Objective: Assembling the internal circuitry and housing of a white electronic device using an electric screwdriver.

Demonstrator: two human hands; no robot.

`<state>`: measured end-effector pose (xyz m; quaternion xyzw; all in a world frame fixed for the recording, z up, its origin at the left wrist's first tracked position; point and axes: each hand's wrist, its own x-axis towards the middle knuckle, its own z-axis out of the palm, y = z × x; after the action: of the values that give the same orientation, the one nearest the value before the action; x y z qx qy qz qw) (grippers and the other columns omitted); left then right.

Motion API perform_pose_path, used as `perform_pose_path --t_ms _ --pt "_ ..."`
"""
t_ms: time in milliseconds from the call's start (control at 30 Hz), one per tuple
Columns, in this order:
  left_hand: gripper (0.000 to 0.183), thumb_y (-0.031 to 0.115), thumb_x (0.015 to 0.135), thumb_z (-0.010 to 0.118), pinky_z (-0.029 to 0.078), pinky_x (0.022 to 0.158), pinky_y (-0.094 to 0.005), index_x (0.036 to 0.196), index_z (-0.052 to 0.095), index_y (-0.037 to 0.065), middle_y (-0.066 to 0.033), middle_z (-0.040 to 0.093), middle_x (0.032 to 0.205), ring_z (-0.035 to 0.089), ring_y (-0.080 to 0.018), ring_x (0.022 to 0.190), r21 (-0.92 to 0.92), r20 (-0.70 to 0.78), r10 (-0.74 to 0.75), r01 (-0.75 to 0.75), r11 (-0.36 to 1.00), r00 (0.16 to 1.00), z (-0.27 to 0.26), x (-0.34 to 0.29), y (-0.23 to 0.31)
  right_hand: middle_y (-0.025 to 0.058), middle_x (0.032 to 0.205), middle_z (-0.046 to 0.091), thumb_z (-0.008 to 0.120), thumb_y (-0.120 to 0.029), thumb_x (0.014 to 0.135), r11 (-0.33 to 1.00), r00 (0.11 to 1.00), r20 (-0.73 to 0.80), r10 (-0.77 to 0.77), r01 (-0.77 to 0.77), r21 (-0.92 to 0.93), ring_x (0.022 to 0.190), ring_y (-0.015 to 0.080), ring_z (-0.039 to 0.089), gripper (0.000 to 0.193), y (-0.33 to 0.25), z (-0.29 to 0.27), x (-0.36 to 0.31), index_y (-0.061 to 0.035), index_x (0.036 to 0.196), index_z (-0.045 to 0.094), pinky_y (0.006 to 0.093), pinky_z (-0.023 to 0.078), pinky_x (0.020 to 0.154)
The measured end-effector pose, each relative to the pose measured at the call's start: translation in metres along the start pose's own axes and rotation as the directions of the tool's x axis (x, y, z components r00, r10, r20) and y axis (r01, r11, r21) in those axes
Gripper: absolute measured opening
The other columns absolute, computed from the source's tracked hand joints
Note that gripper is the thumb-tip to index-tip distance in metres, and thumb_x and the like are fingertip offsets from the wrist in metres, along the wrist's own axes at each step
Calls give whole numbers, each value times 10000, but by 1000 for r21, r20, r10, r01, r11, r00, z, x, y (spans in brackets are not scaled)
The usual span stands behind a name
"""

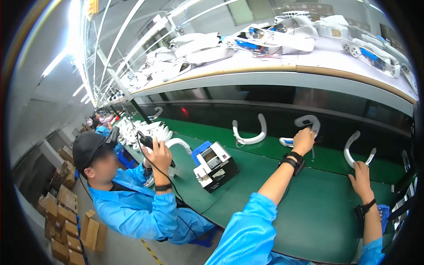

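Note:
My left hand [304, 142] is closed on a white curved, C-shaped part [312, 120] at the back of the green bench. A white piece with a blue face [286, 141] shows beside its fingers; whether the two are joined is hidden. To the right, my right hand [362, 176] touches the lower bend of a white U-shaped part [348, 152] with its fingertips, thumb held apart. Another white U-shaped part [250, 140] lies farther left, with a thin wire at its bend. Both my wrists wear black bands.
A black-and-white bench machine [213, 165] with a blue part stands left of my left arm. A co-worker in blue [145, 207] sits beside it, holding a black corded tool [145, 139]. The shelf [260, 66] above carries white shells. A blue bin [384, 216] is at right.

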<state>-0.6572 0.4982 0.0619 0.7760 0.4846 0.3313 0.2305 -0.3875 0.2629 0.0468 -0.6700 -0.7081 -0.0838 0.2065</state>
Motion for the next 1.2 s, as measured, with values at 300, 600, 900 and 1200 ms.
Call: perform_pose_path --t_ms 300,600,900,1200 --pt "344 331 1131 500 537 697 -271 1128 583 -3 -69 698 878 665 -110 757 -924 121 52 93 370 991 -66 -178 94 135 1026 622 665 31 878 869 911 250 328 -394 298 964 261 606 327 -11 -121 -132 -9 1201 627 382 492 895" --pt "423 268 1126 519 537 685 -271 1475 390 66 -68 655 899 642 -118 771 -973 111 -144 137 185 983 -21 -241 155 185 1308 604 614 -11 1009 895 902 123 414 -428 125 1135 304 617 381 106 -52 -260 44 1380 545 335 461 1029" --pt "448 289 1127 522 554 724 -278 1540 445 133 -79 667 923 669 -122 797 -937 307 -25 306 168 952 -12 -271 170 166 1146 600 581 131 891 988 985 -82 151 -152 -9 1085 278 617 401 121 -45 -256 21 1277 559 336 501 933" --pt "408 287 1143 482 545 741 -261 1522 496 137 -55 648 950 650 -108 801 -952 299 44 295 80 953 17 -292 191 120 979 547 541 120 974 896 935 -70 348 -309 318 878 222 529 159 101 -50 -252 25 1100 541 327 469 834"
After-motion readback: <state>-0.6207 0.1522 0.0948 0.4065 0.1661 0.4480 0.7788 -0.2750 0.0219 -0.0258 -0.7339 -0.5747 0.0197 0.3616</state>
